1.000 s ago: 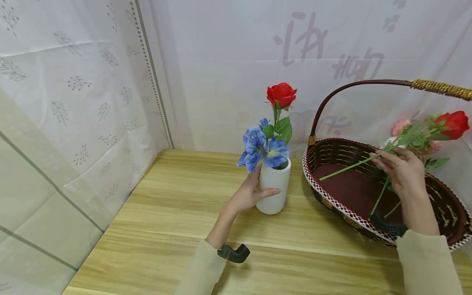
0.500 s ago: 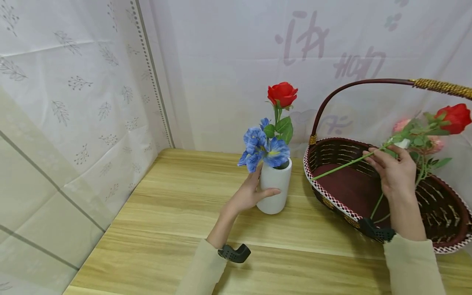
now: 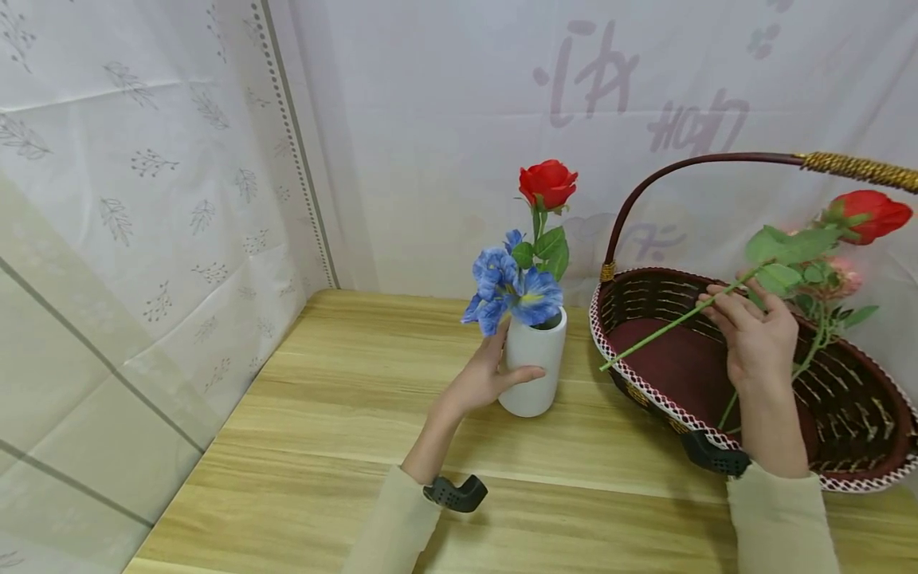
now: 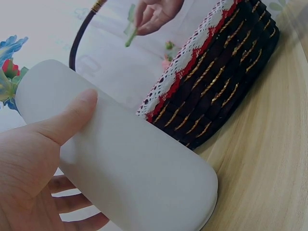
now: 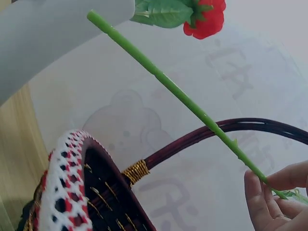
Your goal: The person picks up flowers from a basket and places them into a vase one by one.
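The left hand (image 3: 479, 383) grips, apparently to steady, a white cylindrical vase (image 3: 536, 347) beside a brown woven basket (image 3: 649, 392), over which the right hand (image 3: 760, 347) pinches a green-stemmed red rose (image 3: 789, 247), likely to leave its end free.

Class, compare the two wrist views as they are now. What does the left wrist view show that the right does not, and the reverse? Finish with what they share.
Only the left wrist view shows the left hand around the white vase, some blue flowers and a pink bloom.

Only the right wrist view shows the inner wall of the basket and the gold binding at the handle's foot.

Both show the right hand holding a green stem, the white vase, a red rose, the lacy rim, the handle and the wooden table.
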`<state>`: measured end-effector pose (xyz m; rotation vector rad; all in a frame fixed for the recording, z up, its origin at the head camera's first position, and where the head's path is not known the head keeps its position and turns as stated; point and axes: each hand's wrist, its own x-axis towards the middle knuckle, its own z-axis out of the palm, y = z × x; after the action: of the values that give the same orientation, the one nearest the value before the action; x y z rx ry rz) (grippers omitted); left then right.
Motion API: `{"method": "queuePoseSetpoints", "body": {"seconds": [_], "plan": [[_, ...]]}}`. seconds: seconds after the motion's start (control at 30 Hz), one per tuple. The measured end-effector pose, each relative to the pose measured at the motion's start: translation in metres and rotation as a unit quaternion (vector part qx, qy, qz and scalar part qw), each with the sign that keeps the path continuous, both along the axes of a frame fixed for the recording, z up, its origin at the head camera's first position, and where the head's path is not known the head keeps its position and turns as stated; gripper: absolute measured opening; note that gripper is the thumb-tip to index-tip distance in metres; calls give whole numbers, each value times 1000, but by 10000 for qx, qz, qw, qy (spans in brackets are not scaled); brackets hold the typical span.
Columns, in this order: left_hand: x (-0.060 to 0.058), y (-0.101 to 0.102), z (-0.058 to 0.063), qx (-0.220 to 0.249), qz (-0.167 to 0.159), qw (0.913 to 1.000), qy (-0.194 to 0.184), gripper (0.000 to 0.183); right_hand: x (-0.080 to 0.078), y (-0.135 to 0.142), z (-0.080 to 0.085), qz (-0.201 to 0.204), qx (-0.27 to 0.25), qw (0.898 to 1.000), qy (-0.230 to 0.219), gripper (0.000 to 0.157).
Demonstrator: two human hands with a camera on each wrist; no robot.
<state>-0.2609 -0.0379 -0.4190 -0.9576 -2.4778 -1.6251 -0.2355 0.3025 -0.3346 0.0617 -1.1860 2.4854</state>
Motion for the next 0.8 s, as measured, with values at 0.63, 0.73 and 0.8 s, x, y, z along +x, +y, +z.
{"method": "queuePoseSetpoints", "body": {"seconds": [0.63,0.73,0.8], "plan": [[7,-1,12,65,-60,9999,55,85,4,-31,-1,-945,-350,9938,459,49],[1,0,3,15,-24,10000,7,86,6,-35,-2,-877,-396,9949,300,49],[-1,0,-1,5,-4,10000,15,86,7,-39,-2,-838,-403,9954,238,48]]}}
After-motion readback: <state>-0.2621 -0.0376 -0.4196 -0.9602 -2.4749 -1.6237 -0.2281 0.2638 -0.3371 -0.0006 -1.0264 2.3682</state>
